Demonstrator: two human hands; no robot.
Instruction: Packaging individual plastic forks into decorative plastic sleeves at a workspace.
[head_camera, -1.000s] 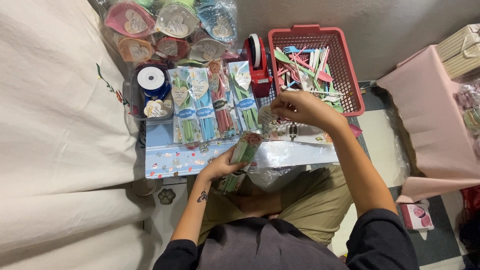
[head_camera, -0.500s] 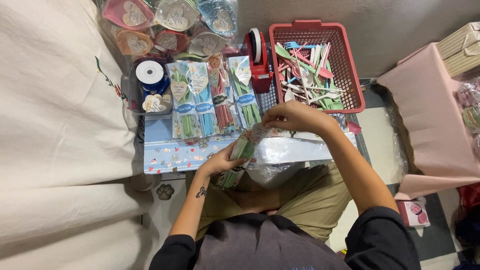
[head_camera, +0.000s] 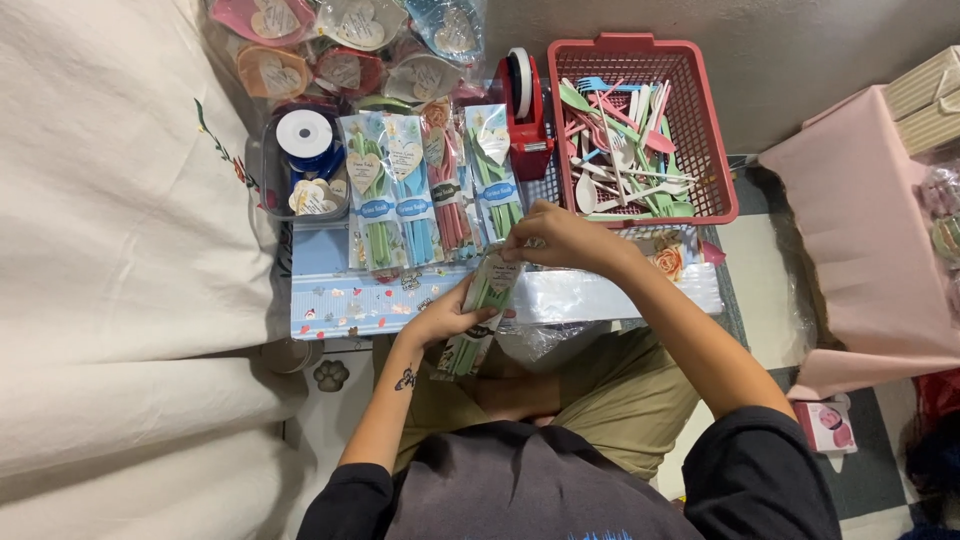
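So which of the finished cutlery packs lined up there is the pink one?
The pink cutlery pack, third from the left, between the blue pack and the right-hand green pack.

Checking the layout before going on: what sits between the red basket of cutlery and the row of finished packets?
In the head view, a red tape dispenser stands between the red basket and the packets.

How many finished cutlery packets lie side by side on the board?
4: green packet, blue packet, pink packet, second green packet, left to right. More may be hidden.
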